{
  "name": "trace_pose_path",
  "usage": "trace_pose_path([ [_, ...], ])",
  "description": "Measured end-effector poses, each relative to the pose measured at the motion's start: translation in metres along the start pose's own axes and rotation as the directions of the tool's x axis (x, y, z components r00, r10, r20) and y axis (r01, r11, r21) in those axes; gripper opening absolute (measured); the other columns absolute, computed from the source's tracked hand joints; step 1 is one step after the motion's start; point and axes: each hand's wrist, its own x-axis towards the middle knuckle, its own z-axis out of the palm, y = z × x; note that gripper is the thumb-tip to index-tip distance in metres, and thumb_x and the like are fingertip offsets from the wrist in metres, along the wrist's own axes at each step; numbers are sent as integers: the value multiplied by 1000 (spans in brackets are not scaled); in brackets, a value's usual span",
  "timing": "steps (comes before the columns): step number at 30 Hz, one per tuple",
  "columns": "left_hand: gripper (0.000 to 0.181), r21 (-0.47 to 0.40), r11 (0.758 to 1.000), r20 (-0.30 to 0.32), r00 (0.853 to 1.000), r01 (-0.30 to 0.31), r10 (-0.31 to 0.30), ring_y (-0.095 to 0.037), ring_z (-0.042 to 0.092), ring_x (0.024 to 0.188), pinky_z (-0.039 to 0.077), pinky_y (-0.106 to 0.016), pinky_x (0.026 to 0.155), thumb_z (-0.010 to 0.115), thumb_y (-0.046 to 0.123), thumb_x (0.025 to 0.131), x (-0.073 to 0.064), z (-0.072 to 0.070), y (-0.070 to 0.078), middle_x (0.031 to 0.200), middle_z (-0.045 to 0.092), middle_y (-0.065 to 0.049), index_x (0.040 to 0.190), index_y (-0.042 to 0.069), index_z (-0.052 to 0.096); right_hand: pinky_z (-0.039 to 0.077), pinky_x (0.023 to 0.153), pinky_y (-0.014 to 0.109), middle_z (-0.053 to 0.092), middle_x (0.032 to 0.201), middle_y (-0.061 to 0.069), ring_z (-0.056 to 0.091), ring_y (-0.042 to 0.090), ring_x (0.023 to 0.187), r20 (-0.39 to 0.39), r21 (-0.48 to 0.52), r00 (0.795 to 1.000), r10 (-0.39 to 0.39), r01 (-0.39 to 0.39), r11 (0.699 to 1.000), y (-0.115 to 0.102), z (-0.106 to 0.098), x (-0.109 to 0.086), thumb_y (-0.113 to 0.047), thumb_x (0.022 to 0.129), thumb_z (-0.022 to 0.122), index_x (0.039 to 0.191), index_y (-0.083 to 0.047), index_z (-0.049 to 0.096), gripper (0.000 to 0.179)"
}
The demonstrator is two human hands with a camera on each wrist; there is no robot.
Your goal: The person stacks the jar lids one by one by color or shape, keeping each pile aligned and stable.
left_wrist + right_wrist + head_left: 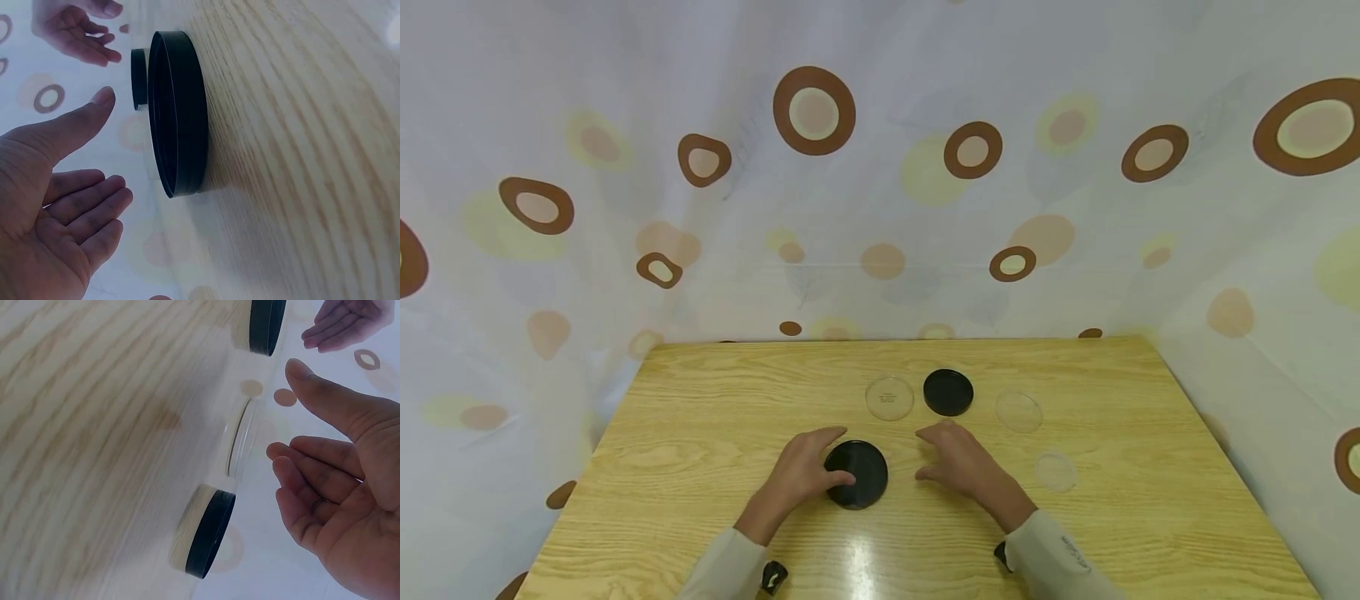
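Observation:
A black round shallow dish point(867, 473) lies on the table between the hands, nearer the left one. My left hand point(805, 467) hovers at its left side, thumb overlapping the dish in the head view; the left wrist view shows the fingers point(94, 212) loosely bent, with a gap before the rim point(190, 112). To the right, my right hand point(958, 462) hovers with thumb and fingers apart, holding nothing. Beyond it sits a smaller black dish point(948, 392), with a clear lettered dish point(889, 397) at its left.
Right of the smaller black dish lies a clear round dish point(1018, 412). A smaller clear disc point(1056, 471) rests nearer, beside the right forearm. The wooden table point(715, 392) meets a patterned curtain point(880, 192) at its back and sides.

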Motion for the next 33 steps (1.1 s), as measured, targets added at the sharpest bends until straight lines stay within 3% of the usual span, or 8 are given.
trace_pose_path([
  [9, 66, -1, 1000, -3, 1000, -20, 20, -33, 58, 118, 49, -46, 96, 81, 29, 74, 15, 6, 9, 129, 60, -15, 129, 3, 57, 49, 95, 46, 66, 117, 16, 60, 34, 112, -2, 21, 995, 98, -97, 995, 10, -13, -1, -19, 68, 85, 118, 3, 63, 59],
  [19, 67, -20, 999, -3, 1000, -27, 27, -31, 57, 120, 49, -45, 97, 80, 32, 75, 29, 11, 18, 131, 60, -13, 131, 5, 56, 50, 92, 48, 61, 124, 18, 57, 36, 114, 4, 39, 994, 113, -113, 993, 24, -29, -2, -20, 73, 81, 124, 3, 60, 60],
  [27, 65, -48, 999, 11, 1000, -8, 9, -32, 56, 120, 48, -45, 97, 81, 30, 75, 39, 15, 24, 131, 60, -12, 130, 5, 57, 53, 82, 44, 64, 115, 19, 60, 33, 101, -25, 44, 993, 114, -113, 993, 37, -40, -3, -21, 74, 81, 121, 4, 62, 57],
  [33, 64, -10, 999, 4, 999, -31, 31, -30, 58, 118, 49, -44, 96, 81, 30, 75, 48, 17, 28, 130, 60, -12, 130, 6, 58, 53, 78, 44, 64, 115, 19, 60, 35, 100, -14, 53, 991, 135, -134, 990, 48, -45, -2, -20, 74, 81, 121, 4, 61, 57],
])
